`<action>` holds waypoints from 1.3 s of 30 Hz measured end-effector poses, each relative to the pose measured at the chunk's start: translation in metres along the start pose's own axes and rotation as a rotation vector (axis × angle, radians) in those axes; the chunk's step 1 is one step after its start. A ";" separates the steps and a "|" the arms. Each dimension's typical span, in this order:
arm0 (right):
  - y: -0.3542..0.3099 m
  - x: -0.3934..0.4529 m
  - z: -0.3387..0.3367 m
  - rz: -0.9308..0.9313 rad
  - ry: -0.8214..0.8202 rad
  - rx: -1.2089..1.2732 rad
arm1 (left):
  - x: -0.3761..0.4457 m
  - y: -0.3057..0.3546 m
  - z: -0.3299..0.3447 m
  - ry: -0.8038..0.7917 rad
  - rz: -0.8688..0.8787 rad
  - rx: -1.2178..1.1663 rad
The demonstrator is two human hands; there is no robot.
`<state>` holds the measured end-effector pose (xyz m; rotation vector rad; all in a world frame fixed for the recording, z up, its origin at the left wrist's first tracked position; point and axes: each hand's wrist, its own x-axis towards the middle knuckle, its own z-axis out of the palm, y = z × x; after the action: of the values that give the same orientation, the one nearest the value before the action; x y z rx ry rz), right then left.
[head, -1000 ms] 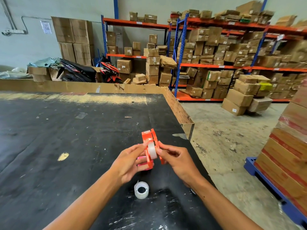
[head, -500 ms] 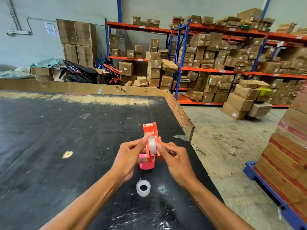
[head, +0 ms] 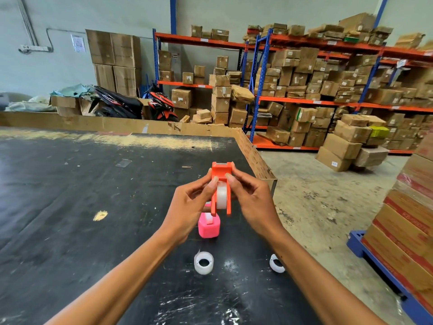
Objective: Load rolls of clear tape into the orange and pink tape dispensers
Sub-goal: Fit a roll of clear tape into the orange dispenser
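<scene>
Two hands on the orange dispenser (head: 221, 177), held above the table (head: 70, 207): left hand (head: 187, 207) and right hand (head: 253, 202) each have their grip clamped on its side walls, thumbs at a clear roll (head: 221, 195) seated in it. Light, stiff, slick plastic by the look of it, so hold the walls, not the toothed end; the tape's loose end I can't make out. Versus a second ago, dispenser raised and turned upright, pink dispenser (head: 209, 226) now uncovered below, spare roll (head: 203, 263) unmoved, second roll (head: 277, 263) now visible.
</scene>
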<state>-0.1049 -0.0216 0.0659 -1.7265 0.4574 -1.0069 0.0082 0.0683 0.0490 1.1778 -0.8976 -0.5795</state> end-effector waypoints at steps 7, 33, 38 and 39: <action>0.004 0.001 0.010 -0.013 0.044 0.000 | 0.003 0.001 -0.004 -0.005 0.009 0.055; -0.037 0.021 -0.007 -0.043 -0.341 -0.372 | 0.005 0.004 -0.012 0.071 -0.033 0.060; -0.037 0.027 -0.005 -0.106 -0.297 -0.405 | 0.002 0.004 -0.017 0.032 -0.042 0.068; -0.038 0.031 -0.006 -0.134 -0.256 -0.407 | 0.002 0.003 -0.018 0.021 -0.039 0.072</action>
<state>-0.0978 -0.0326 0.1135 -2.2433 0.4027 -0.8053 0.0239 0.0772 0.0505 1.2668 -0.8859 -0.5693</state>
